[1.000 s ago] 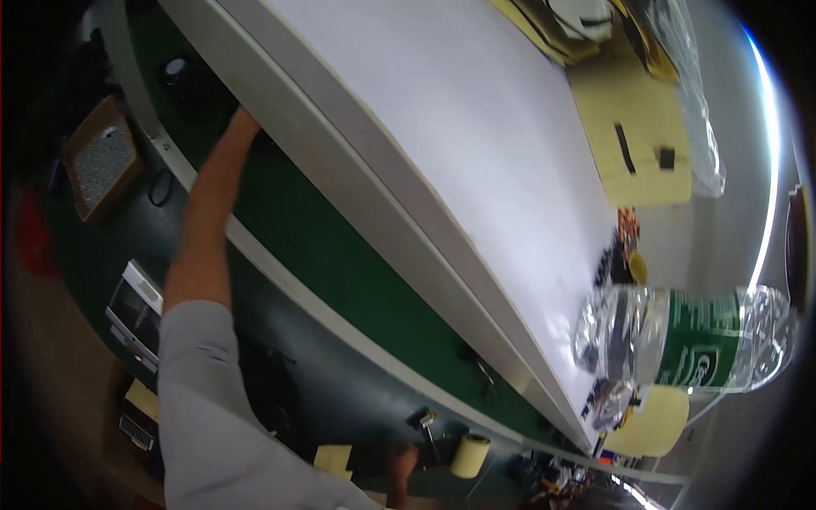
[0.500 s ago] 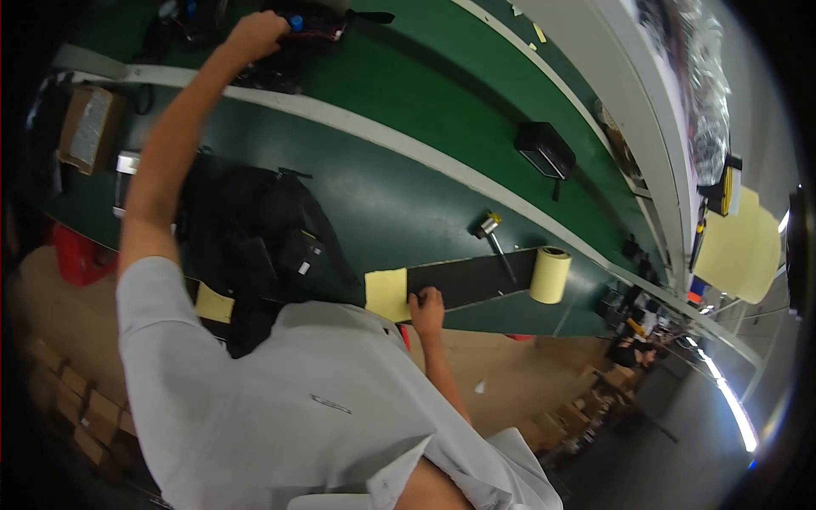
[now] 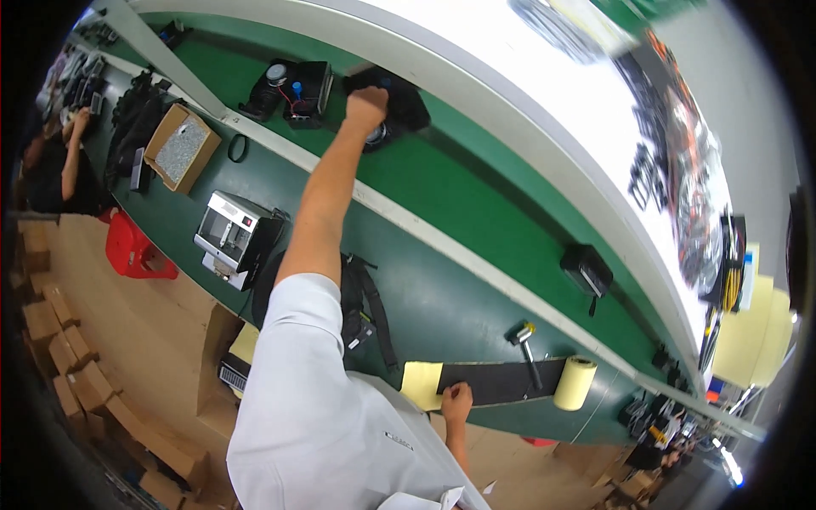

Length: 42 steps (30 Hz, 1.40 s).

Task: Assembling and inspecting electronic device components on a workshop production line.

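Observation:
My left arm is stretched out to the far green shelf. There my left hand (image 3: 367, 104) is closed at a black housing (image 3: 410, 104) with a round silver part on its near side; the fingertips are partly hidden. Left of it stands a similar black housing (image 3: 316, 89) with a blue part and red wires. My right hand (image 3: 456, 401) is at the near edge of a long black strip (image 3: 497, 382), its fingers curled together; what they pinch, if anything, is hidden. Yellow sheet (image 3: 422, 384) covers the strip's left end, and a yellow roll (image 3: 575, 384) stands at its right end.
A hammer (image 3: 529, 357) lies across the strip. Left on the bench are a black backpack (image 3: 370, 293), a silver machine (image 3: 234, 229) and an open carton (image 3: 181, 149). A black box (image 3: 586, 270) sits on the shelf. Beyond a red stool (image 3: 136, 246), another person (image 3: 59, 170) works.
The view has swung, so the bench's left side shows more. My left hand now sits closer over the right-hand black housing. My right hand stays at the strip.

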Motion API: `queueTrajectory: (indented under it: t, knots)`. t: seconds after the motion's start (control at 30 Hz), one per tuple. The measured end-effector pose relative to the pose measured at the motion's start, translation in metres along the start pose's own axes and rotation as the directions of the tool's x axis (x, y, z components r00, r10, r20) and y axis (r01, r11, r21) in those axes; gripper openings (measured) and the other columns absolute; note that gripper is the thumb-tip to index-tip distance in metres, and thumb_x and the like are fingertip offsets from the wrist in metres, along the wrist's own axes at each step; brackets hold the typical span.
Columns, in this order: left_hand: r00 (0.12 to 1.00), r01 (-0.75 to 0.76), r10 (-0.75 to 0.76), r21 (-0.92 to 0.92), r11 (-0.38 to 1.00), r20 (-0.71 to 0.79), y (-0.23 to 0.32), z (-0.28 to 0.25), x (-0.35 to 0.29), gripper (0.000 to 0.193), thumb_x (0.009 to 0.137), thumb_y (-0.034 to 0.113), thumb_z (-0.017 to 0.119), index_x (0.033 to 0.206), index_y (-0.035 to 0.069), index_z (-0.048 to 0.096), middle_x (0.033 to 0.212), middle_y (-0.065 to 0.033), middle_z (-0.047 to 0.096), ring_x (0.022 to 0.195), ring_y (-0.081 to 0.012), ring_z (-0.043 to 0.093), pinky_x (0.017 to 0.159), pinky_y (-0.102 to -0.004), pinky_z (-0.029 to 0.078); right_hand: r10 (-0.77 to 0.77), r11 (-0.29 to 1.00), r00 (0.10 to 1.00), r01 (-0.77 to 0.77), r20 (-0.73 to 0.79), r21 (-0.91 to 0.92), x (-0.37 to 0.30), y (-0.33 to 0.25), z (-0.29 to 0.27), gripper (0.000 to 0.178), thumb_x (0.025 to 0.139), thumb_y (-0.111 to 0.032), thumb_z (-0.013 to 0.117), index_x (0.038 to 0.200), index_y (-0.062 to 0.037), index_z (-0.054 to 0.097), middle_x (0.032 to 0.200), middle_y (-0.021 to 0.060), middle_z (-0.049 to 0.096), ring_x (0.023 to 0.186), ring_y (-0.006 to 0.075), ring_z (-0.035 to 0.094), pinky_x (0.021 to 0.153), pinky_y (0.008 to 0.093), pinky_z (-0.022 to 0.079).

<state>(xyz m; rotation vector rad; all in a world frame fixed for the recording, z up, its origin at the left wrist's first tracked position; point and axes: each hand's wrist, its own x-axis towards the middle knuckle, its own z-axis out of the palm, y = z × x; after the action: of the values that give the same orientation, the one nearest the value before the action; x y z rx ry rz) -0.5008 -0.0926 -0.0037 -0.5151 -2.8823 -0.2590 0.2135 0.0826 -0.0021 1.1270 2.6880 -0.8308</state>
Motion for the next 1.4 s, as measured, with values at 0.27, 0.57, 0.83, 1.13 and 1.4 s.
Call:
queueTrajectory:
  t: [0.27,0.57,0.83,1.13,1.4]
  knots:
    - [0.96,-0.088,0.058,-0.096,0.991,-0.274,0.012,0.081,0.006,0.01,0.081,0.012,0.062,0.084,0.014,0.071,0.089,-0.0099,0.073,0.085,-0.0272,0.071,0.075,-0.0403,0.05,0.053,0.996,0.996,-0.047,0.074,-0.08,0.012,0.001,0.001,0.014,0.072,-0.012,0.065,0.073,-0.0012,0.056,0.069,0.0162,0.06,0.066,0.0346,0.061,0.065,0.0447,0.05]
    - [0.989,-0.122,0.085,-0.35,0.929,-0.119,0.076,0.051,-0.023,0.013,0.078,0.008,0.065,0.086,0.009,0.075,0.092,-0.0136,0.074,0.09,-0.0303,0.073,0.071,-0.0422,0.059,0.152,0.982,0.972,-0.127,0.18,-0.143,0.016,-0.005,-0.001,0.028,0.076,-0.021,0.07,0.075,0.0023,0.055,0.075,0.0204,0.061,0.076,0.0401,0.061,0.071,0.0472,0.049]
    - [0.863,0.099,0.169,-0.489,0.867,0.476,0.214,-0.058,-0.192,0.013,0.08,0.011,0.065,0.083,0.001,0.073,0.089,-0.023,0.071,0.086,-0.0408,0.071,0.076,-0.0489,0.058,-0.037,0.937,0.985,0.093,0.169,-0.336,0.014,-0.011,0.003,0.073,0.079,-0.055,0.074,0.102,0.0104,0.052,0.098,0.0312,0.061,0.098,0.0492,0.06,0.082,0.0521,0.05]
    - [0.89,0.104,0.081,-0.373,0.922,0.448,0.26,-0.092,-0.332,0.026,0.085,0.02,0.066,0.087,-0.006,0.066,0.085,-0.0273,0.07,0.082,-0.0436,0.07,0.075,-0.0495,0.058,-0.028,0.982,0.992,0.05,0.121,-0.181,0.012,-0.006,0.003,0.031,0.09,-0.025,0.059,0.091,0.0052,0.053,0.085,0.0278,0.063,0.074,0.0491,0.064,0.069,0.0541,0.054]
    - [0.892,0.188,-0.084,-0.195,0.962,0.445,0.265,-0.1,-0.369,0.038,0.088,0.033,0.068,0.091,-0.004,0.067,0.09,-0.0249,0.07,0.086,-0.0427,0.07,0.075,-0.0487,0.058,0.24,0.405,0.896,-0.441,0.373,0.801,0.036,0.028,-0.009,0.022,0.1,-0.019,0.048,0.096,0.0015,0.052,0.074,0.0127,0.062,0.063,0.0271,0.068,0.058,0.0391,0.058]
